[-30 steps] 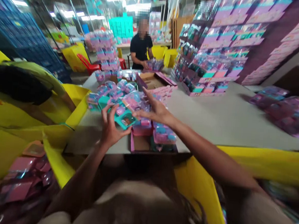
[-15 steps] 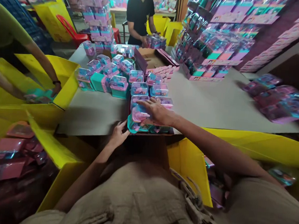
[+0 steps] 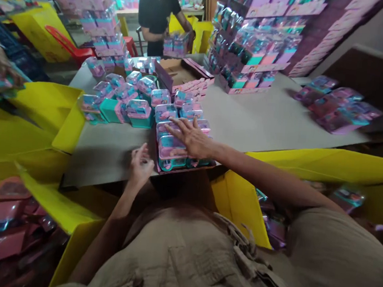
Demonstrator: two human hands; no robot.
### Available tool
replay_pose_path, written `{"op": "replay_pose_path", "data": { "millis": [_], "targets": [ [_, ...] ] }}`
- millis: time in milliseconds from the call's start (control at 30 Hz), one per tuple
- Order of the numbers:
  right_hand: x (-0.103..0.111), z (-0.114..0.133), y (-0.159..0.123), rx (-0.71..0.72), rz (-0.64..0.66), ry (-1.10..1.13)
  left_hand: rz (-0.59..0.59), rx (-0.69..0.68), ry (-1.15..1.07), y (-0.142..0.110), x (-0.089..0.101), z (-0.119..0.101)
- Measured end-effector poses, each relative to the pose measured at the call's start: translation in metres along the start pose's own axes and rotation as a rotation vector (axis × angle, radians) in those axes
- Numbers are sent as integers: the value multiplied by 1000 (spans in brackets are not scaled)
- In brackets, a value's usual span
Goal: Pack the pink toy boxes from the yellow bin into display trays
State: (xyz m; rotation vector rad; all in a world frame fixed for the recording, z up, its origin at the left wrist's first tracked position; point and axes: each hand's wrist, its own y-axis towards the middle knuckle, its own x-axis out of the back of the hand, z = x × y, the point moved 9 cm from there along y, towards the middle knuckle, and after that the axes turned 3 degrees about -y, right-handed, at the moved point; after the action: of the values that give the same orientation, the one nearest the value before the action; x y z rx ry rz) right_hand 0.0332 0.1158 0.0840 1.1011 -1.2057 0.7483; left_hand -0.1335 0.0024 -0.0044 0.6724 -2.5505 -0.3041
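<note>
In front of me several small clear-lidded boxes (image 3: 165, 114), pink, purple and teal, stand in two rows in a low dark tray (image 3: 179, 171) at the table's near edge. My right hand (image 3: 193, 139) lies over the nearer boxes, fingers spread, palm down. The near left box (image 3: 171, 153) sits inside the tray, partly under the fingers. My left hand (image 3: 141, 166) is just left of the tray, apart from it, with fingers loosely curled and nothing seen in them. Left of the tray, more teal and pink boxes (image 3: 139, 113) are gathered loosely.
Filled trays are stacked high (image 3: 250, 64) at the back right. An open carton tray (image 3: 180, 74) lies beyond the boxes. Yellow bins (image 3: 81, 241) flank me, holding wrapped goods. A co-worker in black (image 3: 157, 21) holds boxes across the table; another person's hand (image 3: 2, 62) holds boxes at left.
The near left box has settled into line in the tray. My left hand has let go and drawn left. The co-worker at left has lifted boxes out of a yellow bin.
</note>
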Motion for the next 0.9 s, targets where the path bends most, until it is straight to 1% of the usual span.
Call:
{"op": "replay_pose_path", "data": {
  "millis": [33, 67, 100, 133, 167, 200, 233, 300, 433, 500, 567, 700, 800, 900],
  "targets": [
    [8, -13, -6, -38, -63, 16, -28, -136, 62, 7, 5, -24],
    [15, -26, -13, -67, -119, 30, -4, -276, 135, 13, 4, -49],
    [19, -37, -22, -73, -158, 43, 69, -398, 218, 18, -5, -70],
    [19, -44, -31, -55, -177, 53, 165, -491, 304, 21, -18, -85],
    [16, -47, -40, -16, -178, 56, 254, -554, 382, 24, -30, -94],
    [10, -49, -48, 26, -171, 51, 322, -593, 444, 26, -41, -98],
    [4, -50, -57, 60, -164, 39, 364, -616, 485, 28, -48, -99],
    [-9, -52, -71, 84, -154, 17, 377, -633, 517, 32, -52, -92],
    [-22, -57, -82, 31, -125, 41, 332, -633, 510, 36, -43, -78],
    [-24, -57, -81, 22, -93, 34, 346, -660, 517, 35, -42, -79],
    [-25, -55, -79, 30, -69, 22, 389, -678, 540, 34, -45, -83],
    [-27, -57, -81, 17, -71, 52, 457, -668, 537, 36, -44, -88],
    [-29, -62, -86, 13, -66, 82, 458, -677, 515, 37, -37, -89],
    [-26, -68, -92, 17, -75, 119, 464, -674, 517, 37, -33, -87]
  ]
}}
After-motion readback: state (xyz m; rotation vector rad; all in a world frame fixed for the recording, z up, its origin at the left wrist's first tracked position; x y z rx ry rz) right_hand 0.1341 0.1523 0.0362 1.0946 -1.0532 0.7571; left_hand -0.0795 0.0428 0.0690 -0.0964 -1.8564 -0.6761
